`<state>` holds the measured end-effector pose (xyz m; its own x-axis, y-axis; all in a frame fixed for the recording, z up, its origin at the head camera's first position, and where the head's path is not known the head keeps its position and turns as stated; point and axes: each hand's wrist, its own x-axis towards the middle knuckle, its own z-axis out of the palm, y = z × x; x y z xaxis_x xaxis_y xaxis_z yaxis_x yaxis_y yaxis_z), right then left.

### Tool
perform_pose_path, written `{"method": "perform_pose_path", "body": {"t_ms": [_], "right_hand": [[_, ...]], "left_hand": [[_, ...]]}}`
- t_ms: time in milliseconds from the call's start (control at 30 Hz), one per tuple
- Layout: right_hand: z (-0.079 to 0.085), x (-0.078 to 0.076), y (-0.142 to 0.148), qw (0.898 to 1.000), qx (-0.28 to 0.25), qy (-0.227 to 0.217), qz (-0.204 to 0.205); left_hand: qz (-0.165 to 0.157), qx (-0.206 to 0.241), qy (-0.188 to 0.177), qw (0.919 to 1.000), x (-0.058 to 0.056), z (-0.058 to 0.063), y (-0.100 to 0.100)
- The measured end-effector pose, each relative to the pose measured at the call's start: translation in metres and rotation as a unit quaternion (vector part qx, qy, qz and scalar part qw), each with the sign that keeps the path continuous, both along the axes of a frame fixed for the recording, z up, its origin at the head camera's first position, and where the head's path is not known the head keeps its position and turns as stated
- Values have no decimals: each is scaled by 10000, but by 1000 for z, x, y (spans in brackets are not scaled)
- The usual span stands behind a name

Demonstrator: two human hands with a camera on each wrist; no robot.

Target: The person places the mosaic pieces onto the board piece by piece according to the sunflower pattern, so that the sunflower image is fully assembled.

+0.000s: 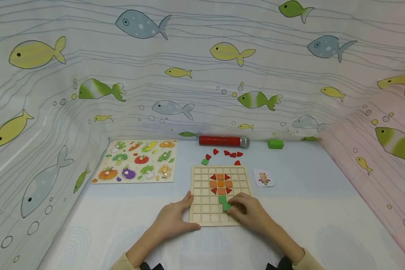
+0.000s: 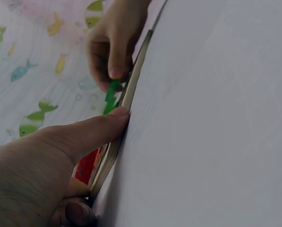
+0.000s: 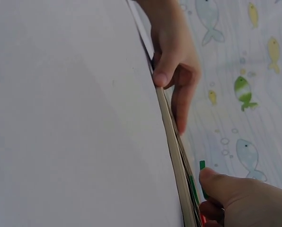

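A wooden grid board lies on the table. On it, orange squares surround an orange round piece, with red pieces at the corners. A green square lies below this pattern. My right hand pinches another green tile between thumb and fingers, tilted close over the board. The held tile stands up past the thumb in the right wrist view. My left hand rests at the board's near left corner, thumb along the front edge, straight fingers along the left side.
Behind the board lie several loose red pieces and a green square. A picture card is to the right, a vegetable puzzle board to the left. A red tube and a green block stand by the back wall.
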<state>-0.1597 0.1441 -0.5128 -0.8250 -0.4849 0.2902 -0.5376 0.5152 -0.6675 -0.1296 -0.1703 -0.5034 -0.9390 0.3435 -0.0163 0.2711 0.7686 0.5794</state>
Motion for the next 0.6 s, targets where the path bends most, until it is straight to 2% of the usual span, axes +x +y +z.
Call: {"method": "perform_pose_path", "body": {"t_ms": [300,600], "right_hand": [[-9,4,-9,9999,66,79,-87],[-8,6,-13,9993,154,220,-276]], "left_hand": [[5,37,-55,10000,1,2,0],[20,47,-30,10000,0,0,0]]}}
